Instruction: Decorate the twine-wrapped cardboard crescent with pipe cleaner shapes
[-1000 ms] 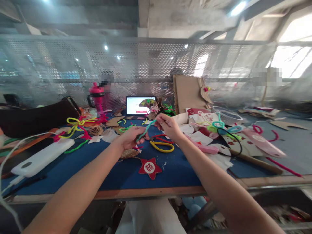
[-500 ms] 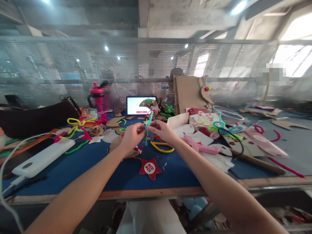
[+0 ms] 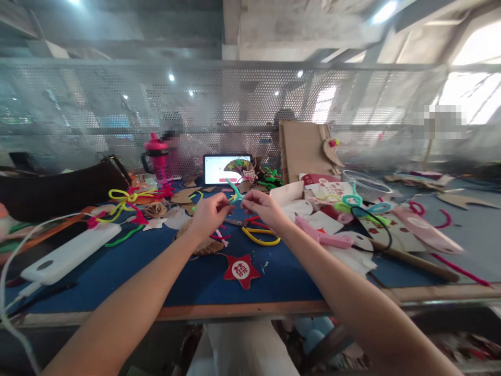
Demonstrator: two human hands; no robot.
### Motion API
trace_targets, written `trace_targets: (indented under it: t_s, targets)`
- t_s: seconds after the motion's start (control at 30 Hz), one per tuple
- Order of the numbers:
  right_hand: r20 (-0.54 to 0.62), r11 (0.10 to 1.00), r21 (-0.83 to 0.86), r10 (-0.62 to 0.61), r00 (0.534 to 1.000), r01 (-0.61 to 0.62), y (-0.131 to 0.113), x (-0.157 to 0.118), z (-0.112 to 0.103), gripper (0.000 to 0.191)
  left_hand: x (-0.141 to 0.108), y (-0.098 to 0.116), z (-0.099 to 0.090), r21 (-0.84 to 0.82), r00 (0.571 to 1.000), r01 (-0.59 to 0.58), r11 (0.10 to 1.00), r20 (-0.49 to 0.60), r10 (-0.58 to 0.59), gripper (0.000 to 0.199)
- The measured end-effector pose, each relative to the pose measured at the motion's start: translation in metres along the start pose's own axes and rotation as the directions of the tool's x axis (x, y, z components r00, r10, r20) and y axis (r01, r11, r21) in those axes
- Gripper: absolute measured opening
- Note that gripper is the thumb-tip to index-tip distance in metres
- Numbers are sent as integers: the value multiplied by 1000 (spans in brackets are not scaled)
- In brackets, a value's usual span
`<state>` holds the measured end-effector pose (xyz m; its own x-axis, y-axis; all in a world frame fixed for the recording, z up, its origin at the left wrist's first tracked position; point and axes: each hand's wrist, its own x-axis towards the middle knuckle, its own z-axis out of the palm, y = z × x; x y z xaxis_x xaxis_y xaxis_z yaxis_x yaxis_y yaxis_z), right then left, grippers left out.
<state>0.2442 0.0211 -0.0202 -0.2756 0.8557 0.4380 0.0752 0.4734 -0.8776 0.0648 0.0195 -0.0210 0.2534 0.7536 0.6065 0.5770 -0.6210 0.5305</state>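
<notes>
A teal pipe cleaner [image 3: 234, 189] is stretched between my two hands above the middle of the table, one end sticking up and away from me. My left hand [image 3: 212, 213] pinches it from the left, and my right hand [image 3: 261, 207] pinches it from the right. Both sets of fingertips partly hide it. Below them lie a bent yellow pipe cleaner [image 3: 261, 240] and a round brown piece [image 3: 207, 244], partly covered by my left wrist. Closer to me is a red cardboard star [image 3: 241, 270] with a white disc at its centre.
On the left are a white power bank [image 3: 72, 254] with a cable and a yellow pipe-cleaner bow [image 3: 131, 196]. A pink bottle [image 3: 159, 159] and a lit tablet [image 3: 215, 169] stand behind. On the right lie a pink glue gun [image 3: 323, 235], a wooden stick [image 3: 418, 261] and paper pieces.
The teal pipe cleaner has gone from nearly upright to slanting, its free end now leaning left. My hands have moved slightly apart.
</notes>
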Motion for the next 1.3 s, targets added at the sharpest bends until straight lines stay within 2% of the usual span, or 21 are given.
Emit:
trace_targets:
  t_s: [0.13,0.3,0.43,0.6,0.7,0.77,0.83,0.87,0.93,0.97,1.0,1.07,1.13,1.2,1.3]
  targets:
    - [55,990,133,46,997,-53,-3,-2,1,22,3,-6,-4,70,1000,-17,997,-8,17,21]
    - [130,967,196,139,982,-163,-9,-5,-1,25,2,-1,-2,106,1000,13,994,18,-15,26]
    - [214,944,287,105,971,-165,-12,-7,-1,27,-1,1,5,-88,995,48,995,97,-40,21]
    - [263,929,339,61,963,-151,-11,-6,-3,26,-1,-3,12,-351,982,160,922,149,-114,24]
    - [271,922,360,45,962,-145,-10,-6,-4,24,-1,-3,13,-402,969,231,886,180,-171,31]
    - [277,923,354,54,959,-154,-10,-6,-5,24,0,-3,11,-401,968,224,888,196,-155,33]
    - [262,921,348,81,962,-173,-11,-6,-6,23,2,-2,6,-391,987,128,912,139,-79,42]
    - [254,920,347,94,963,-182,-11,-6,-7,23,3,-2,2,-362,997,52,931,70,-28,51]
    - [264,917,345,108,958,-198,-12,-6,-8,23,6,-1,-8,-203,990,-126,971,-88,110,63]
    - [281,918,339,109,953,-205,-12,-6,-9,23,8,-1,-12,-83,971,-212,974,-131,200,61]
    - [304,922,327,106,947,-208,-13,-7,-9,23,9,-2,-16,36,946,-298,954,-125,301,52]
    - [345,935,291,94,934,-201,-13,-7,-9,23,9,-3,-19,201,881,-461,864,-15,474,27]
    - [366,958,232,74,928,-168,-13,-6,-10,23,7,-5,-18,280,824,-559,780,87,559,20]
    - [364,987,126,45,930,-97,-12,-5,-13,22,4,-7,-15,331,812,-576,748,123,571,25]
    - [334,981,-160,-50,941,109,-7,0,-17,19,2,-8,-11,370,834,-550,749,191,518,26]
